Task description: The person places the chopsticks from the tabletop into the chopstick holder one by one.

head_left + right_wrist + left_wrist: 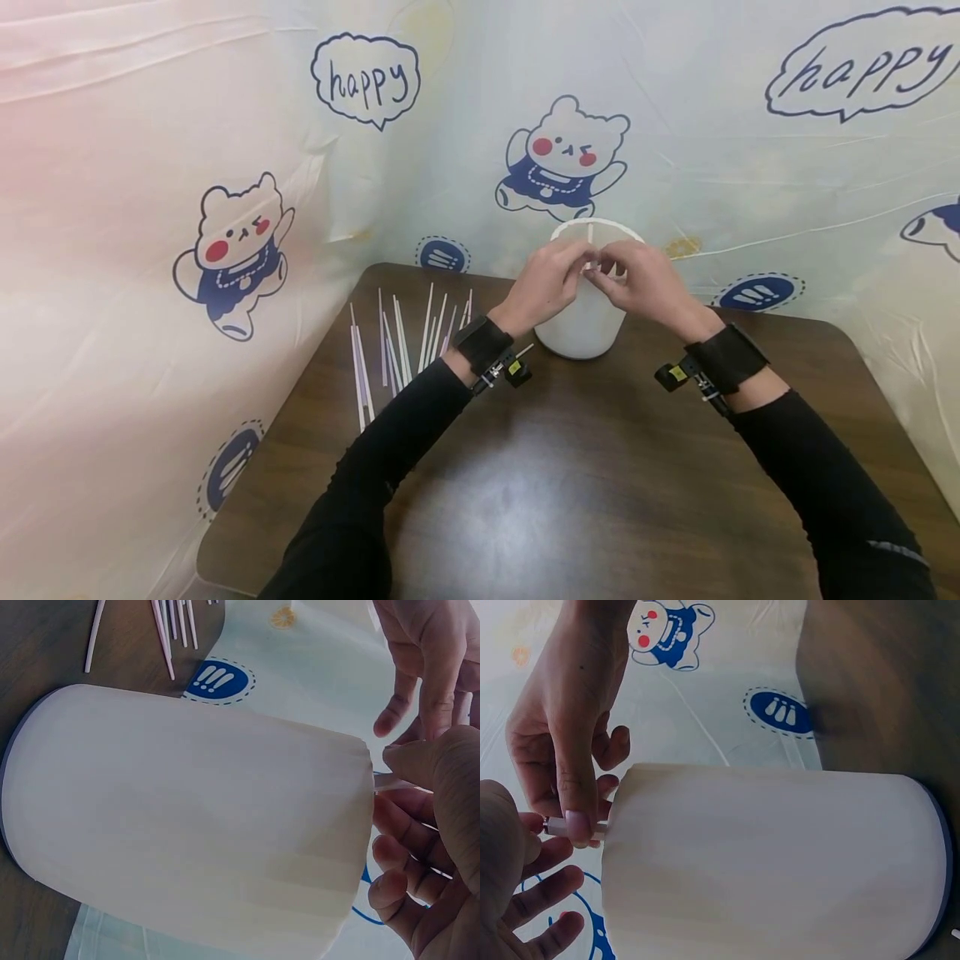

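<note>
A tall white bin [577, 321] stands upright near the table's back edge. Above its open rim both hands meet at a thin white stick [556, 826]. My left hand [546, 282] pinches the stick's end, as far as the left wrist view shows, with its other fingers spread apart. From the other side, my right hand [647, 282] grips the stick between thumb and fingers, close to the rim. The stick [391, 782] shows in the right wrist view as a short pale length beside the right thumb. Its far part is hidden behind the bin's wall.
Several thin white and light purple sticks [401, 340] lie on the left of the brown wooden table [637, 483], partly behind the left forearm. A pale printed cloth [450, 167] hangs close behind and beside the table. Both wrists wear black straps with small cameras.
</note>
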`<state>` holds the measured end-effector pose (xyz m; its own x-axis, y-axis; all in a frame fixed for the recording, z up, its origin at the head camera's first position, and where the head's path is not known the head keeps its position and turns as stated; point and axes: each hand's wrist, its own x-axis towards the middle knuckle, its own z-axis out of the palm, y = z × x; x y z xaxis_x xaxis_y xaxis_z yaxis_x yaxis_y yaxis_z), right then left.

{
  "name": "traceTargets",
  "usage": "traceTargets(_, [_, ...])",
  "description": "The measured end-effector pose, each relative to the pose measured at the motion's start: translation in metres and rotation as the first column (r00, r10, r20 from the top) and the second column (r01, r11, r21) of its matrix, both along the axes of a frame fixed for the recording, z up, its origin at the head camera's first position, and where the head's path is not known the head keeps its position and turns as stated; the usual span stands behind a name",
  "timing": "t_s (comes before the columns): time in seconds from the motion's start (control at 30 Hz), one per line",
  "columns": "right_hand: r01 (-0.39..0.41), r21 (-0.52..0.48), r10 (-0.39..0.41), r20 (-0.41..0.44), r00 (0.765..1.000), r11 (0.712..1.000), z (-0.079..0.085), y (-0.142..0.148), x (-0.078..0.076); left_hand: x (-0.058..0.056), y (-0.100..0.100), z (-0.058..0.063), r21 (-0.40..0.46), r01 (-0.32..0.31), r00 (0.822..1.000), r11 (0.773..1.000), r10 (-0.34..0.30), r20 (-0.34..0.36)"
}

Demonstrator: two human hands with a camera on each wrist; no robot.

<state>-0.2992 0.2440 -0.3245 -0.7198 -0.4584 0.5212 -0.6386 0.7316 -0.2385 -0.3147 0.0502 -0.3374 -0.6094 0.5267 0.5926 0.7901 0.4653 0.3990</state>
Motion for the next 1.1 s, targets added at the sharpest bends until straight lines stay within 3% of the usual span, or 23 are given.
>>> traceTargets(0.17, [0.006, -0.01, -0.006, 0.003, 1.0, 1.0, 0.001, 0.0, 0.002, 0.001, -0.003, 0.0, -0.008, -0.018, 1.0, 1.0, 0.018, 0.007])
traceTargets(0.37, [0.017, -0.053, -0.019, -0.027, 0.999, 0.998, 0.001, 0.003, 0.011, 0.004, -0.014, -0.006, 0.051, -0.047, 0.999, 0.998, 0.048, -0.01])
traceTargets(0.5, [0.028, -0.094, -0.038, -0.113, 0.993, 0.995, 0.001, 0.002, 0.02, 0.014, -0.032, -0.02, 0.054, -0.123, 0.992, 0.991, 0.124, -0.016])
traceTargets(0.6, [0.011, -0.12, -0.034, -0.195, 0.98, 0.993, 0.0, 0.0, 0.03, 0.028, -0.053, -0.038, -0.043, -0.196, 0.981, 0.98, 0.196, -0.008])
traceTargets(0.67, [-0.02, -0.128, -0.012, -0.245, 0.97, 0.992, 0.0, -0.002, 0.037, 0.04, -0.07, -0.051, -0.153, -0.231, 0.972, 0.961, 0.236, 0.015])
traceTargets(0.77, [-0.087, -0.12, 0.05, -0.28, 0.959, 0.989, -0.003, -0.008, 0.048, 0.061, -0.1, -0.071, -0.339, -0.248, 0.952, 0.907, 0.293, 0.087])
traceTargets(0.9, [-0.184, -0.08, 0.159, -0.254, 0.954, 0.98, -0.012, -0.022, 0.063, 0.083, -0.136, -0.095, -0.531, -0.254, 0.894, 0.809, 0.406, 0.192])
traceTargets(0.97, [-0.23, -0.055, 0.211, -0.24, 0.948, 0.972, -0.018, -0.03, 0.07, 0.091, -0.148, -0.105, -0.584, -0.25, 0.864, 0.772, 0.45, 0.225])
traceTargets(1.03, [-0.264, -0.035, 0.25, -0.221, 0.943, 0.964, -0.025, -0.038, 0.078, 0.096, -0.155, -0.115, -0.61, -0.243, 0.839, 0.754, 0.48, 0.258])
traceTargets(1.1, [-0.289, -0.022, 0.277, -0.22, 0.935, 0.957, -0.032, -0.045, 0.084, 0.1, -0.159, -0.123, -0.615, -0.233, 0.821, 0.754, 0.491, 0.291])
